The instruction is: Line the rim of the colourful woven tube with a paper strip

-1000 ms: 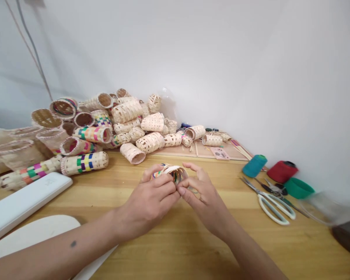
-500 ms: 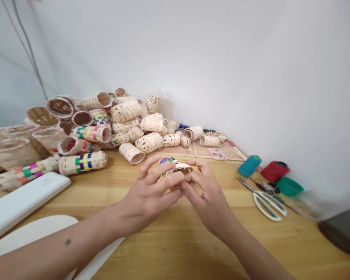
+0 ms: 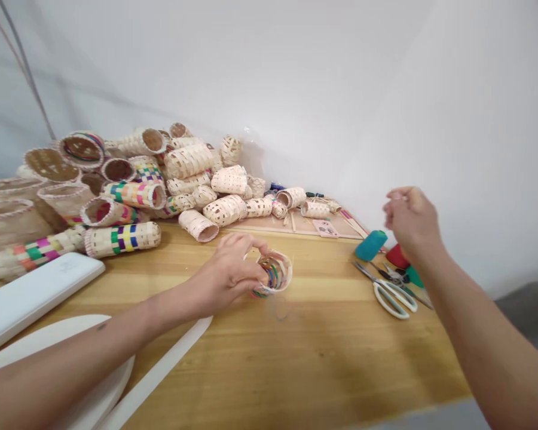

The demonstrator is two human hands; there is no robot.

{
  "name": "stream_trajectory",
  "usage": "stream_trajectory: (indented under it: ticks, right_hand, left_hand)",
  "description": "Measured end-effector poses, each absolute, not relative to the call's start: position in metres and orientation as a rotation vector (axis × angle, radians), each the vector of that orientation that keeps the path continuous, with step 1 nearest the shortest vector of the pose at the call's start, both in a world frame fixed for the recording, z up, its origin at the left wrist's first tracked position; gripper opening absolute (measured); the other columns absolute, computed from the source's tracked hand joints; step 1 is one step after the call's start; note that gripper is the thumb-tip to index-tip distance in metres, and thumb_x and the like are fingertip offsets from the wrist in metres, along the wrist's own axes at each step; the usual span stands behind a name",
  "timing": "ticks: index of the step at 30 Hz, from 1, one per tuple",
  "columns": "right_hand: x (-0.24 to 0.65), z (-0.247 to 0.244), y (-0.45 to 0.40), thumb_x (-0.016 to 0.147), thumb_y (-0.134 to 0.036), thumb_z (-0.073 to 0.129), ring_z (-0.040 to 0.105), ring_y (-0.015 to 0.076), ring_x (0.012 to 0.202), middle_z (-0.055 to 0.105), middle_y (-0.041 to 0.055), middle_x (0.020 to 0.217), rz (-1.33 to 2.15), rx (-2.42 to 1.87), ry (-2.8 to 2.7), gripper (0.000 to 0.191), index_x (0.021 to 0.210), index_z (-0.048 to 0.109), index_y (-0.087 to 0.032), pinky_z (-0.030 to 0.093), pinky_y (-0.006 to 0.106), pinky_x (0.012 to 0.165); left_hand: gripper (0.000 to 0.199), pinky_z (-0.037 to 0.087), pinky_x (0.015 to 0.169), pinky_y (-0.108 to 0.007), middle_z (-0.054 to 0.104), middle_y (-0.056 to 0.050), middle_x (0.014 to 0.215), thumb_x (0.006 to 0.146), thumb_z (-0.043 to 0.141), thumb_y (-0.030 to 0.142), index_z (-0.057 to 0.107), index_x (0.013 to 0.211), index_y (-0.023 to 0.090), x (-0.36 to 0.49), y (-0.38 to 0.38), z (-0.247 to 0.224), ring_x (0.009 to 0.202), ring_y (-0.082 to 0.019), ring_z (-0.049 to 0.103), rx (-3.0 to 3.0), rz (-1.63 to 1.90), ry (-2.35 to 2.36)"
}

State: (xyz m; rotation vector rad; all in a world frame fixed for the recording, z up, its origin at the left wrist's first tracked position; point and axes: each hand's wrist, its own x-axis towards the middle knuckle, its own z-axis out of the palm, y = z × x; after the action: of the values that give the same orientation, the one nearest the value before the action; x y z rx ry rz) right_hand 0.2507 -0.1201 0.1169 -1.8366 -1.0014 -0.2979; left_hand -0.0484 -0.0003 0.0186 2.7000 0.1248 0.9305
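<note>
A small woven bamboo basket (image 3: 283,273) with coloured strips inside lies tilted above the middle of the table, its round mouth toward me. My left hand (image 3: 235,266) grips its left side, thumb at the rim and fingers over the far side. Below the rim hangs a faint thin loop, perhaps thread. My right hand (image 3: 412,220) is raised far to the right, apart from the basket, its fingers pinched together; what they hold, if anything, is too small to make out. It hovers above a red thread cone (image 3: 397,255) and a blue thread cone (image 3: 371,245).
White-handled scissors (image 3: 392,295) lie on the right, with pliers and a green bowl-like item (image 3: 413,276) behind. A heap of woven baskets (image 3: 188,160) fills the back left. A white long box (image 3: 40,298) and a pale round board (image 3: 80,334) lie at left.
My right hand has left the basket and moved up and far to the right. My left hand keeps hold of the basket, whose mouth now faces me. The view has shifted slightly.
</note>
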Motion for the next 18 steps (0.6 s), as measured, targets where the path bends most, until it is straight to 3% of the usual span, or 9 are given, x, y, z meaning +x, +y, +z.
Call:
stream_trajectory:
  ticks: [3, 7, 11, 13, 16, 18]
  right_hand:
    - [0.254, 0.119, -0.135, 0.089, -0.030, 0.052, 0.040, 0.0103, 0.058, 0.047, -0.0023, 0.062, -0.376, -1.922, -1.098, 0.016, 0.087, 0.063, -0.018, 0.027, 0.033, 0.058]
    - [0.195, 0.095, -0.143, 0.080, -0.035, 0.071, 0.038, 0.0101, 0.049, 0.039, -0.0075, 0.048, 0.021, -1.885, -1.640, 0.015, 0.090, 0.074, -0.024, 0.027, 0.026, 0.052]
    - [0.147, 0.073, -0.134, 0.088, -0.038, 0.061, 0.052, 0.0131, 0.060, 0.064, -0.0029, 0.068, 0.411, -1.681, -2.015, 0.022, 0.102, 0.073, -0.027, 0.033, 0.024, 0.053]
    - [0.138, 0.069, -0.128, 0.088, -0.037, 0.060, 0.055, 0.0144, 0.065, 0.068, -0.0017, 0.076, 0.542, -1.650, -2.021, 0.020, 0.095, 0.075, -0.027, 0.036, 0.024, 0.056]
    - [0.138, 0.071, -0.121, 0.084, -0.034, 0.063, 0.050, 0.0122, 0.056, 0.062, -0.0037, 0.062, 0.699, -1.648, -1.953, 0.018, 0.075, 0.074, -0.022, 0.033, 0.023, 0.051]
    - [0.148, 0.077, -0.116, 0.083, -0.033, 0.064, 0.047, 0.0113, 0.053, 0.058, -0.0042, 0.058, 0.595, -1.692, -1.896, 0.021, 0.067, 0.070, -0.020, 0.031, 0.023, 0.050]
  left_hand:
    - [0.020, 0.042, 0.095, -0.046, 0.055, -0.002, 0.115, 0.090, 0.055, 0.024, 0.073, 0.082, 0.026, -0.050, 0.000, 0.019, 0.110, -0.026, 0.050, 2.698, 0.933, 0.144]
    - [0.016, 0.043, 0.095, -0.046, 0.055, -0.005, 0.116, 0.087, 0.059, 0.021, 0.073, 0.082, 0.027, -0.050, -0.003, 0.022, 0.112, -0.025, 0.050, 2.707, 0.875, 0.136]
    - [0.018, 0.042, 0.097, -0.042, 0.057, -0.006, 0.115, 0.089, 0.058, 0.023, 0.074, 0.085, 0.028, -0.051, -0.008, 0.027, 0.112, -0.023, 0.050, 2.675, 0.847, 0.107]
    - [0.018, 0.042, 0.096, -0.040, 0.058, -0.005, 0.114, 0.089, 0.058, 0.021, 0.074, 0.086, 0.028, -0.052, -0.010, 0.029, 0.111, -0.021, 0.051, 2.661, 0.843, 0.078]
    - [0.019, 0.042, 0.095, -0.039, 0.059, -0.003, 0.111, 0.088, 0.058, 0.017, 0.073, 0.083, 0.027, -0.052, -0.011, 0.031, 0.110, -0.022, 0.052, 2.647, 0.831, 0.049]
    - [0.017, 0.043, 0.094, -0.038, 0.059, -0.004, 0.111, 0.087, 0.059, 0.016, 0.073, 0.083, 0.025, -0.052, -0.011, 0.030, 0.110, -0.023, 0.052, 2.634, 0.815, 0.059]
